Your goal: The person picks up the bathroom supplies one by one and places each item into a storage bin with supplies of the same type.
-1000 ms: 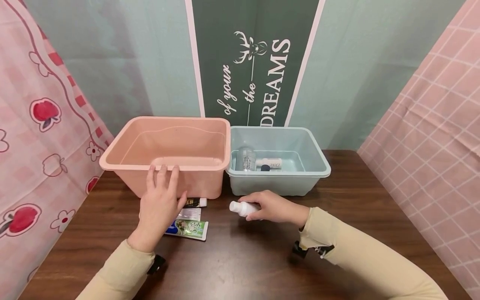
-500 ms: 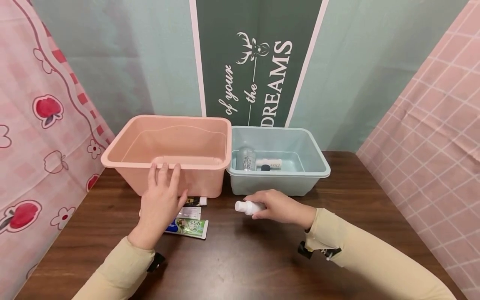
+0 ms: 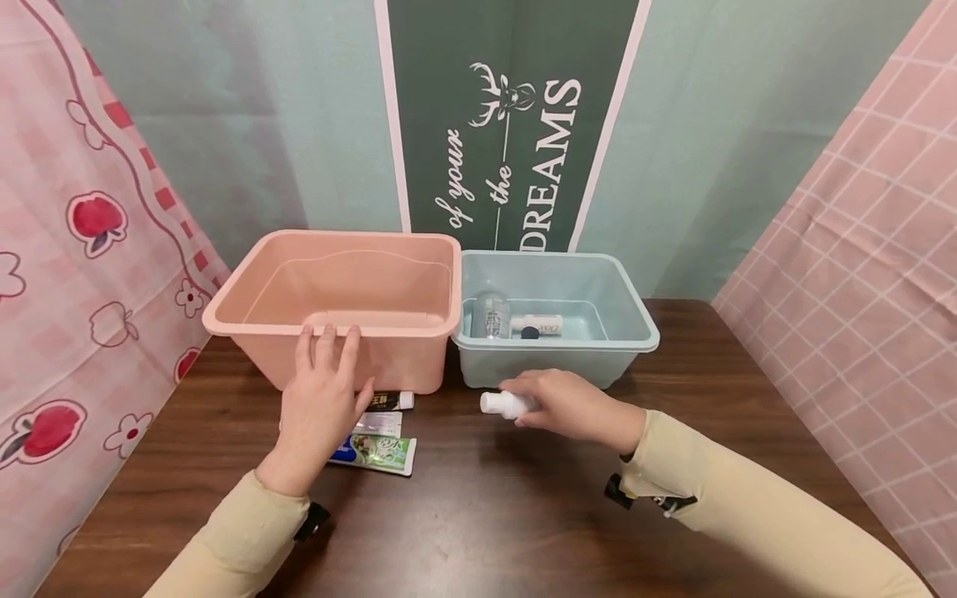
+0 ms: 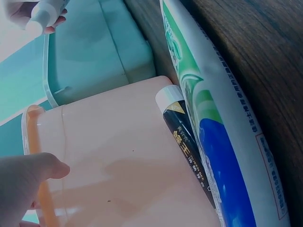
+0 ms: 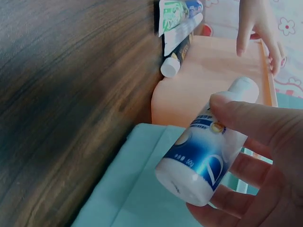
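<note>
My right hand [image 3: 571, 403] grips a small white bottle [image 3: 508, 404] just in front of the light blue bin [image 3: 538, 367]. In the right wrist view the bottle's blue label [image 5: 206, 146] shows, and the thumb lies along its side. My left hand [image 3: 317, 419] rests its fingertips on the front rim of the pink bin [image 3: 392, 357], the thumb standing apart. Beside that hand lie a green-and-blue toothpaste tube [image 3: 385, 453], a pale tube [image 3: 383, 424] and a black tube with a white cap [image 3: 390, 402], all partly hidden by it.
Inside the blue bin are a clear bottle [image 3: 491, 316], a white Dove container [image 3: 549, 325] and something with a dark round cap [image 3: 530, 333]. Both bins stand side by side at the back of the brown wooden table [image 3: 478, 531]. Curtains hang behind and at both sides.
My right hand has moved to the right and slightly away from me with the white bottle, nearer the blue bin's front wall. The left hand has stayed at the pink rim.
</note>
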`<move>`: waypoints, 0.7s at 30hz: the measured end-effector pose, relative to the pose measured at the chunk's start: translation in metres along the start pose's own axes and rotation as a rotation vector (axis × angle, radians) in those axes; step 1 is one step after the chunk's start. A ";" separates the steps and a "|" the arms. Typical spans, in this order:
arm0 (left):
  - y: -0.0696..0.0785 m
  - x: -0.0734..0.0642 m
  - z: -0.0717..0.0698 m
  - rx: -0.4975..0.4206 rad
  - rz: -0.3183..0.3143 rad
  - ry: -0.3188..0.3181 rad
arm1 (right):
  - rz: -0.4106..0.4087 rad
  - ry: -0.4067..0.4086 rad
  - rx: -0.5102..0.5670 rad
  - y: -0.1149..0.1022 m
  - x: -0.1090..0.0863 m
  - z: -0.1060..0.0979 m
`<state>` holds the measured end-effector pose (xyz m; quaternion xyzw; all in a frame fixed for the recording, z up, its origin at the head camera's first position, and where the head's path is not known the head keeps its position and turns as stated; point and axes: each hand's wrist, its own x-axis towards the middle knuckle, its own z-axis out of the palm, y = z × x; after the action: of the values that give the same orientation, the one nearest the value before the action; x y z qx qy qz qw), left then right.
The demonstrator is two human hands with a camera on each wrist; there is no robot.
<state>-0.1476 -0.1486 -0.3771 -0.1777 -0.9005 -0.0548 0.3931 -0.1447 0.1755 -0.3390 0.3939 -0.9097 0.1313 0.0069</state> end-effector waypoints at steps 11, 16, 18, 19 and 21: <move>0.001 -0.001 0.002 0.003 0.013 -0.013 | 0.037 0.022 -0.106 0.006 -0.013 -0.001; 0.003 -0.002 0.003 0.004 0.013 -0.016 | 0.041 0.037 -0.136 0.009 -0.021 -0.003; 0.002 -0.001 0.004 0.009 0.016 -0.007 | 0.044 0.045 -0.148 0.010 -0.023 -0.004; 0.002 -0.001 0.003 0.011 0.017 0.000 | 0.044 0.052 -0.157 0.011 -0.023 -0.005; 0.000 0.001 0.003 0.019 0.016 0.010 | 0.046 0.066 -0.167 0.012 -0.023 -0.006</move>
<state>-0.1499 -0.1474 -0.3789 -0.1808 -0.8977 -0.0440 0.3995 -0.1382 0.2013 -0.3385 0.3663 -0.9256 0.0680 0.0669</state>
